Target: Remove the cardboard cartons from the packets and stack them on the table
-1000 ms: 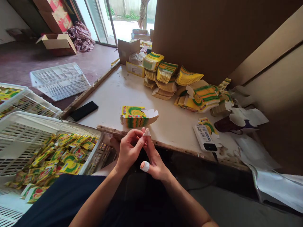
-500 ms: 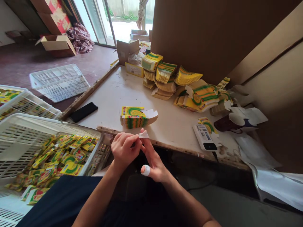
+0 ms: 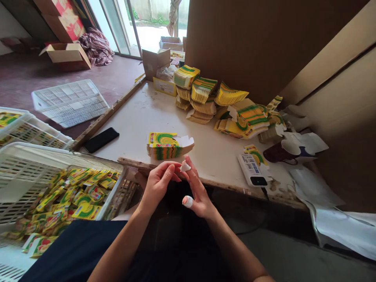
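Turned since half a second ago, the left hand point(image 3: 158, 184) now shows its thumb uppermost, fingertips right by the white finger tape point(image 3: 185, 167) on a fingertip of the right hand point(image 3: 199, 196); whether they pinch it cannot be told. Open and slack, the right hand has its thumb, wrapped in a white thumb bandage point(image 3: 187, 201), apart from its extended fingers. Both forearms reach forward over the lap. Beyond the hands, a stack of yellow cartons point(image 3: 169, 147) lies on the white tabletop point(image 3: 132, 113), right of a black smartphone point(image 3: 102, 140). Leftward, a plastic crate point(image 3: 16, 192) holds yellow packets point(image 3: 75, 194) near a reddish floor point(image 3: 123, 74).
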Motion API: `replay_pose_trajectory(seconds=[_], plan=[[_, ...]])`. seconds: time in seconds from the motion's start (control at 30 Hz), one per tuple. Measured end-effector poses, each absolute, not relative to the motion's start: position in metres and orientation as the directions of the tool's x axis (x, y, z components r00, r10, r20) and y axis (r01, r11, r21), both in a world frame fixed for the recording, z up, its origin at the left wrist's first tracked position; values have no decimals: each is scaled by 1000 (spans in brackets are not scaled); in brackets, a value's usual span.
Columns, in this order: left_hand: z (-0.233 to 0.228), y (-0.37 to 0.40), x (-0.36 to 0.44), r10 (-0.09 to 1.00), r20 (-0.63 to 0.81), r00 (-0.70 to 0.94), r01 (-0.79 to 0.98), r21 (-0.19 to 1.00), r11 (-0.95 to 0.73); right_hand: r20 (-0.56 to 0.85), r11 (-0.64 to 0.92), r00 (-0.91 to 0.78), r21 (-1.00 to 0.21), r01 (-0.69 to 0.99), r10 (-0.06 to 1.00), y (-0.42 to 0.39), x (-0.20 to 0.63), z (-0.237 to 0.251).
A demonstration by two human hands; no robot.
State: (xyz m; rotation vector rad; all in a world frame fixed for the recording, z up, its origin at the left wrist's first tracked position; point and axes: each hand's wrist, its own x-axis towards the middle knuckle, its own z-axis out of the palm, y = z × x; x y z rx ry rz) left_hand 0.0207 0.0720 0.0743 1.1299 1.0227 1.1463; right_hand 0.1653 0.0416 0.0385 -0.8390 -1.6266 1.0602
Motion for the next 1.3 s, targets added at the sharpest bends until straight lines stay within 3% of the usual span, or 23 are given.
replay_pose_trajectory(seconds=[0.13, 0.4, 1.3], plan=[[78, 69, 21, 969, -147, 200, -275, 940, 200, 385, 429, -274, -895, 121, 881, 43, 170, 39], [74, 75, 20, 934, -253, 251, -326, 887, 328, 355, 411, -267, -890, 199, 896, 44, 173, 37], [72, 76, 21, 866, -272, 420, -407, 797, 447, 316, 369, -250, -908, 201, 915, 45, 172, 40]])
